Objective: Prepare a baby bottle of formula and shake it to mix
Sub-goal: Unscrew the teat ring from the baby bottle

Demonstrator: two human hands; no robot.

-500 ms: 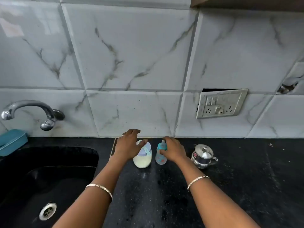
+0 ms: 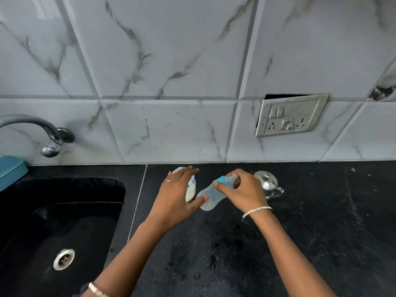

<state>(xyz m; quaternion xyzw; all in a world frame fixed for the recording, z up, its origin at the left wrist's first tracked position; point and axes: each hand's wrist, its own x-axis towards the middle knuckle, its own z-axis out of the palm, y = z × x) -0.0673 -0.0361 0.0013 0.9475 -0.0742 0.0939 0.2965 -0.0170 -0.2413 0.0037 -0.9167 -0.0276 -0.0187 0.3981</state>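
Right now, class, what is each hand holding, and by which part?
The right hand grips the tilted baby bottle by its blue collar. The left hand grips nothing: fingers lie over the white container, thumb touching the bottle's body.

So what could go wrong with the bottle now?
The small clear baby bottle with a blue collar is tilted in the right hand; it might slip. The left hand lies over the white round tub and could tip it. The lidded steel pot sits close behind, easy to bump.

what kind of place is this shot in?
Most likely a home kitchen: a black sink under a wall tap, a dark stone counter, and a marble-look tiled wall with a socket plate.
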